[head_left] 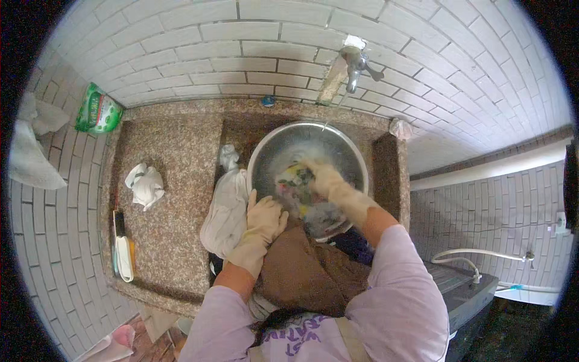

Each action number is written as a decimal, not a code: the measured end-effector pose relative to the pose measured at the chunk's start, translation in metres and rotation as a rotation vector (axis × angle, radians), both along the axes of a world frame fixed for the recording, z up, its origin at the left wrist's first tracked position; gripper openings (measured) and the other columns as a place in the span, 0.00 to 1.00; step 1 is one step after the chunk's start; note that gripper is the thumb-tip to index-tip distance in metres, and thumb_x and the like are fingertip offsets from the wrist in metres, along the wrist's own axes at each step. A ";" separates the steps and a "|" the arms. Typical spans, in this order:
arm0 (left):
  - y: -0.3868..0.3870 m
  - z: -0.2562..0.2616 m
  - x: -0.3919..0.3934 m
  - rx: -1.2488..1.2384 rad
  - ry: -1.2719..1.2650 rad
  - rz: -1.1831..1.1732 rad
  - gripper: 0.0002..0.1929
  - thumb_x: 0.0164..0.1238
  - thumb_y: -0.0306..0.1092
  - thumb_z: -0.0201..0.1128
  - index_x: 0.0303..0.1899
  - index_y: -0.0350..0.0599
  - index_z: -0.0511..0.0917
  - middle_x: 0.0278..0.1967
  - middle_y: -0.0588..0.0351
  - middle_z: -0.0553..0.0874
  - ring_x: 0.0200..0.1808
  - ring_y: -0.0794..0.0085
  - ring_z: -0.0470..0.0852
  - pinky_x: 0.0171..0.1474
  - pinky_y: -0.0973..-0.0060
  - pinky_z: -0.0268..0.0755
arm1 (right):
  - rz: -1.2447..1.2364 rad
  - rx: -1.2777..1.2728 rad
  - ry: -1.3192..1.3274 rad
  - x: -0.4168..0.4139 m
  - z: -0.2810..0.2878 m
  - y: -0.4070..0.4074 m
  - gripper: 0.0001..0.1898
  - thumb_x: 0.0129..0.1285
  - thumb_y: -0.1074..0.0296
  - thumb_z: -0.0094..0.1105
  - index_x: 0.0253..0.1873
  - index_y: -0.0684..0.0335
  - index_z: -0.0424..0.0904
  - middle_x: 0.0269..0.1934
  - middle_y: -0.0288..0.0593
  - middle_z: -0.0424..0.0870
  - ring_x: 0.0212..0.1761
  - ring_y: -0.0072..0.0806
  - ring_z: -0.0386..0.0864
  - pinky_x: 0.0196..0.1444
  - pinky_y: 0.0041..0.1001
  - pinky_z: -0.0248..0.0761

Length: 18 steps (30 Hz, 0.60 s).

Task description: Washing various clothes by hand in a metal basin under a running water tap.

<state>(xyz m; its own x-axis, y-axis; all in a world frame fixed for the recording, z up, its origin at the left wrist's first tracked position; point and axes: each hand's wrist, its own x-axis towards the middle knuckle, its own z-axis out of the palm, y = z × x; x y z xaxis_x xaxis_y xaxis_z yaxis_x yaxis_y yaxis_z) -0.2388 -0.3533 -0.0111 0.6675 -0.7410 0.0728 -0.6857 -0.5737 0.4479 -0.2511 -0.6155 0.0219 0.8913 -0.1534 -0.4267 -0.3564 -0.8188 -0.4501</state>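
Observation:
A round metal basin (309, 126) stands in the sink trough, holding cloudy water and a multicoloured wet bundle (294, 185), probably cloth. My right hand (323, 176), in a pale rubber glove, reaches into the basin against this bundle. It is blurred, and its fingertips are hidden, so its grip cannot be made out. My left hand (267, 215), gloved alike, lies at the basin's near left rim with its fingers apart. Brown fabric (303, 271) is bunched just below the basin. Left of the basin lies a twisted roll of whitish cloth (226, 212).
A wall tap (355, 68) runs a thin stream into the basin. On the speckled stone washboard (176, 181) lies crumpled white cloth (145, 184). Brushes (122, 249) line its left edge. A green detergent pouch (98, 111) sits in the back left corner. Right stands a dark washing machine (470, 289).

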 end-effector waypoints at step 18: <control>0.009 -0.005 0.002 0.065 -0.018 0.005 0.14 0.65 0.49 0.66 0.43 0.54 0.90 0.47 0.58 0.92 0.61 0.63 0.85 0.82 0.43 0.45 | -0.100 0.256 -0.085 0.080 -0.056 0.017 0.25 0.67 0.49 0.65 0.63 0.56 0.84 0.53 0.53 0.90 0.54 0.52 0.88 0.54 0.48 0.81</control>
<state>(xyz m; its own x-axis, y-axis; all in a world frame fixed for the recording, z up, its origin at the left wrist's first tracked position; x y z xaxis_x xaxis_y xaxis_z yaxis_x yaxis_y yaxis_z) -0.2369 -0.3447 -0.0158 0.6700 -0.7415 0.0365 -0.6905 -0.6043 0.3974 -0.1707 -0.5987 -0.0337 0.9115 -0.1396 -0.3869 -0.3819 -0.6371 -0.6696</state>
